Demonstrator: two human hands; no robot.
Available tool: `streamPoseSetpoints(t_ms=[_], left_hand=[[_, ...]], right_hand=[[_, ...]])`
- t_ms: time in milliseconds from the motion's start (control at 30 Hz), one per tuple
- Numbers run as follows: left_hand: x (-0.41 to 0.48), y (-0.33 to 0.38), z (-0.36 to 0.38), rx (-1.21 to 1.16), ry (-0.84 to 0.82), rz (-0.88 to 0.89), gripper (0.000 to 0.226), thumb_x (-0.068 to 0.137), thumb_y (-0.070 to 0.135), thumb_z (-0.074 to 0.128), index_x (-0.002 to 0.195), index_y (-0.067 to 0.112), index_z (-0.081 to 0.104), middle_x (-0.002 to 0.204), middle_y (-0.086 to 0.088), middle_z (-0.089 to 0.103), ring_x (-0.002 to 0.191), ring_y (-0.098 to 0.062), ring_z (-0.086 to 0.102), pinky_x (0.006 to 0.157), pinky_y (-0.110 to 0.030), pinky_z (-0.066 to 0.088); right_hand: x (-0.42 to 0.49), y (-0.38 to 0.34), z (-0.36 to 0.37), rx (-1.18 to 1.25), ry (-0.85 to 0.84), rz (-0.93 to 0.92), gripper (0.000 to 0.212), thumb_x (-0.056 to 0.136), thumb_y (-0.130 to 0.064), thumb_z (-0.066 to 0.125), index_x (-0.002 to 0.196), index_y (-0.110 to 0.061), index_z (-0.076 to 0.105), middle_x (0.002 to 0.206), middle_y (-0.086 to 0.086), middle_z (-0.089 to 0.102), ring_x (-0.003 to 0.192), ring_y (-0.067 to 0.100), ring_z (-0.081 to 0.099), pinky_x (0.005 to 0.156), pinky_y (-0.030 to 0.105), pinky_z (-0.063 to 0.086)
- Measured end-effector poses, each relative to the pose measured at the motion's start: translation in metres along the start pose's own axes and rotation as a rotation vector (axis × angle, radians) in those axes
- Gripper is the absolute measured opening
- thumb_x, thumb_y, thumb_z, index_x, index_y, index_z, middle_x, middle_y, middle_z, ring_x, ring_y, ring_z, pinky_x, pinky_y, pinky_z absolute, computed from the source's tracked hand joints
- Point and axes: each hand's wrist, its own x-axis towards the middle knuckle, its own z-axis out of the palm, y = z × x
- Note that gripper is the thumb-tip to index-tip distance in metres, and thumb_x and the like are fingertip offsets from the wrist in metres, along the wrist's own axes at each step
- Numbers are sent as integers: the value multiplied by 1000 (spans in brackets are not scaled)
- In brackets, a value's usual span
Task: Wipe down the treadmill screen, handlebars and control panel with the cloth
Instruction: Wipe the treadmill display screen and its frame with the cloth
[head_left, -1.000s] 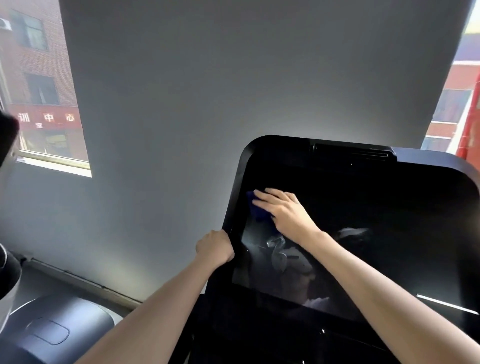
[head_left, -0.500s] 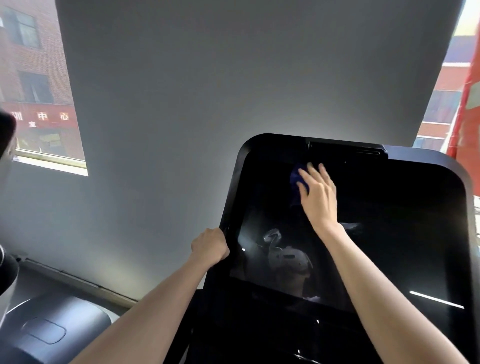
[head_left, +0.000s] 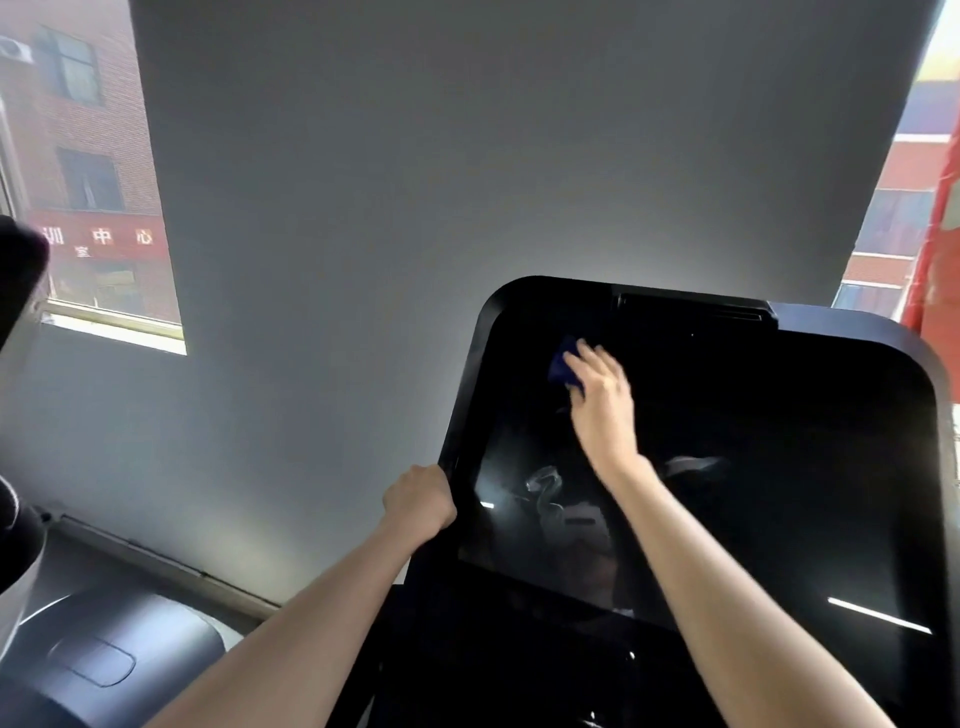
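far to the left of the left grip, a window (head_left: 93, 182) shows a red brick building, with a dark neighbouring machine (head_left: 104, 654) below it. the left grip (head_left: 418, 501) is curled tight round the left edge of the screen frame (head_left: 460, 415). up and to its right, the blue cloth (head_left: 562, 366) lies on the upper left of the black treadmill screen (head_left: 753, 467), peeking out past the fingertips of the right grip (head_left: 602, 405), whose fingers are stretched out and blurred, pressing the cloth to the glass.
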Motion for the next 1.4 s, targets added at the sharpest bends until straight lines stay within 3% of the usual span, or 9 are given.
streamPoseSetpoints(t_ms=[167, 400, 500, 600, 767, 867, 1067, 1300, 1400], left_hand=[[0, -3, 0, -51, -5, -21, 21, 85, 12, 58, 106, 10, 60, 102, -7, 69, 97, -23, 68, 76, -30, 49], [-2, -5, 0, -51, -6, -18, 18, 85, 12, 58, 103, 8, 60, 83, -5, 65, 96, -22, 67, 72, -29, 46], [-2, -5, -6, -81, -56, -39, 13, 86, 17, 61, 94, 11, 54, 61, -1, 60, 80, -16, 70, 67, -25, 45], [-4, -4, -10, -97, -75, -58, 16, 88, 21, 61, 85, 15, 46, 52, 1, 59, 55, -10, 62, 57, -24, 39], [-6, -4, -6, -52, -46, -46, 9, 89, 17, 57, 86, 15, 49, 57, 1, 59, 78, -14, 70, 67, -25, 42], [-3, -6, -6, -78, -55, -48, 21, 88, 17, 59, 75, 14, 44, 52, 1, 57, 64, -13, 65, 60, -23, 41], [-6, -5, -14, -119, -108, -79, 30, 87, 25, 64, 71, 16, 40, 27, 5, 48, 48, -8, 54, 65, -24, 43], [-7, -5, -12, -86, -86, -55, 27, 87, 25, 62, 72, 17, 41, 50, 1, 58, 63, -12, 63, 67, -25, 42], [-4, -6, -12, -94, -84, -33, 22, 86, 26, 63, 77, 16, 46, 54, 0, 62, 76, -14, 70, 70, -26, 43]], right_hand=[[-44, -14, 24, -61, -366, -595, 42, 78, 2, 58, 117, -12, 65, 130, 5, 59, 123, 26, 52, 104, 38, 40], [11, -13, 7, -51, -23, 0, 36, 81, 8, 57, 116, -1, 64, 126, 16, 60, 119, 36, 52, 104, 43, 39], [-24, -29, 29, -42, -137, -318, 40, 67, 11, 60, 102, -3, 71, 115, 16, 66, 104, 38, 62, 91, 46, 49], [-53, -24, 26, -110, -361, -548, 44, 75, 2, 66, 117, -11, 65, 129, 6, 59, 119, 29, 56, 96, 40, 45], [8, 11, -18, -201, -130, -119, 40, 85, -1, 57, 125, -8, 58, 136, 12, 52, 123, 33, 49, 100, 41, 39], [13, 8, -29, -277, -48, 81, 43, 89, -2, 53, 132, -8, 52, 140, 9, 44, 125, 30, 42, 100, 40, 34], [-24, -31, 11, -246, -289, -310, 53, 81, 7, 55, 130, -10, 54, 140, 5, 48, 128, 28, 43, 101, 40, 35], [14, -29, 2, -253, -24, 210, 53, 89, 5, 48, 140, -6, 40, 149, 9, 34, 137, 27, 29, 111, 37, 22], [12, -41, 16, -214, -242, -109, 53, 88, 6, 50, 139, -8, 43, 148, 7, 37, 136, 26, 31, 109, 37, 23]])
